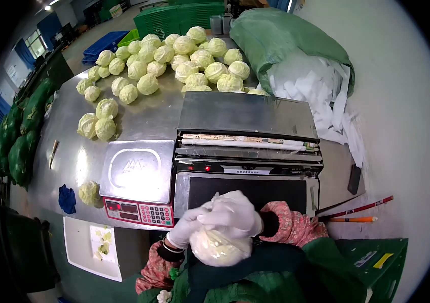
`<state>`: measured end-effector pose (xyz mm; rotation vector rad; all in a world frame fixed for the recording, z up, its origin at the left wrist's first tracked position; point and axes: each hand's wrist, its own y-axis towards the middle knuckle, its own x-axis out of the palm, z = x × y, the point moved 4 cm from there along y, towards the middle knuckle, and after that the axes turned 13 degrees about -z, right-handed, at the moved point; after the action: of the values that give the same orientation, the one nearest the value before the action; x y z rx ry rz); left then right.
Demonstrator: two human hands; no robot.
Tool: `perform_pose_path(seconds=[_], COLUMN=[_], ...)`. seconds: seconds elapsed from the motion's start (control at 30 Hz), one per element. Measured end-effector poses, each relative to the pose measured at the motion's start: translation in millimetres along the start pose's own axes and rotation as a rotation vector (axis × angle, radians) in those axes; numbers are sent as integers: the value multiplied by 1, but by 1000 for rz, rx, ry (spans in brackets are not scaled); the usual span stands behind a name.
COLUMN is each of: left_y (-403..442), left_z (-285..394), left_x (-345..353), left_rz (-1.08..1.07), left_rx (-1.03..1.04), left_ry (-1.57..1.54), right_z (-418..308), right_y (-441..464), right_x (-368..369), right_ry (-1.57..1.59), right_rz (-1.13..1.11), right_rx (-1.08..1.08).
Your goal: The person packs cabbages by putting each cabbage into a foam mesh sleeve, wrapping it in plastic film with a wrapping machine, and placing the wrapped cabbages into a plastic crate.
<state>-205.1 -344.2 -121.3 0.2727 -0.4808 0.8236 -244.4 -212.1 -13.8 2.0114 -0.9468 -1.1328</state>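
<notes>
Close to my body, a cabbage [220, 248] in clear plastic film is held between my two white-gloved hands. My left hand [188, 226] is closed at its upper left side. Lying over the top, my right hand [234, 216] has its fingers bent around the gathered film; its fingertips are partly hidden. Just beyond the hands is the film-wrapping machine [248, 169] with its black plate [248, 191] and a film roll [250, 142]. To its left stands a digital scale [137, 171] with a bare steel pan.
Many cabbages [148, 84] are piled across the steel table [63, 131]. A knife [54, 154], a blue cloth [67, 199] and a single cabbage [89, 193] lie at left. Below is a white bin [81, 252] with leaf scraps. A green sack [285, 40] stands back right.
</notes>
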Motion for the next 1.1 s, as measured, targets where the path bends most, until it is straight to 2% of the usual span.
perform_pose_path(seconds=[0.03, 0.07, 0.1, 0.13, 0.2, 0.23, 0.27, 0.3, 0.33, 0.4, 0.43, 0.47, 0.5, 0.53, 0.6, 0.67, 0.7, 0.73, 0.77, 0.8, 0.83, 0.87, 0.9, 0.93, 1.0, 1.03, 1.07, 1.1], left_y=[-3, -6, -6, -5, 3, -3, -6, -5, -7, -8, -7, -6, -6, -8, -13, -9, -2, 3, 17, 18, 14, 8, 6, 5, -4, -10, -22, -28], left_z=[-6, -24, -25, -25, -6, -27, -38, -39, -37, -21, -23, -24, -36, -49, -35, 16, 29, 34, 33, 19, 3, -18, -34, -41, -53, -68, -86, -127], left_x=[-6, -13, -13, -14, 5, -5, -10, -12, -11, -2, -1, 1, -4, -8, -17, -3, 16, 32, 72, 108, 118, 124, 126, 130, 137, 136, 143, 134], left_rz=[-9, -83, -127, -173, -390, -418, -441, -463, -377, -169, -127, -89, 63, 291, 518, 599, 464, 436, -125, -705, -839, -981, -946, -948, -799, -686, -513, -326], left_rx=[-4, -108, -162, -216, -271, -236, -245, -209, -106, 73, 114, 153, 66, 91, 124, 449, 456, 446, 353, 246, 192, 148, 112, 47, -48, -105, -245, -319], left_ry=[-2, 9, 17, 26, 246, -98, -101, 284, 378, 589, 614, 641, 122, -410, -185, 115, 241, 244, 558, 843, 906, 968, 815, 674, 505, 425, 176, -99], right_z=[-2, -1, 2, -5, 4, 0, 3, 7, 8, 5, 8, 8, 3, -4, -19, -30, -38, -45, -49, -53, -59, -66, -76, -103, -159, -186, -209, -221], right_y=[5, 9, 14, 25, 24, 24, 11, 1, -7, -11, -27, -40, -48, -56, -82, -117, -122, -133, -164, -188, -211, -220, -231, -230, -224, -226, -235, -243], right_x=[-4, -11, -15, -20, -8, 8, 22, 26, 30, 35, 47, 51, 50, 50, 47, 52, 51, 50, 64, 69, 74, 69, 61, 57, 45, 40, 39, 29], right_ry=[-137, -273, -272, -325, -281, -270, -292, -288, -279, 39, 357, 540, 604, 672, 931, 1145, 1178, 1201, 1363, 1408, 1400, 1349, 1280, 1280, 1262, 1307, 1355, 966], right_rz=[-101, -205, -169, 4, -113, -199, -312, -356, -397, -335, -353, -478, -464, -446, -258, -407, -439, -473, 138, 470, 779, 585, 404, 513, 742, 889, 1029, 792], right_rx=[-30, -59, -34, -33, -3, -3, 169, 265, 367, 431, 463, 638, 688, 739, 982, 1050, 916, 778, 719, 672, 577, 694, 816, 875, 980, 908, 827, 902])
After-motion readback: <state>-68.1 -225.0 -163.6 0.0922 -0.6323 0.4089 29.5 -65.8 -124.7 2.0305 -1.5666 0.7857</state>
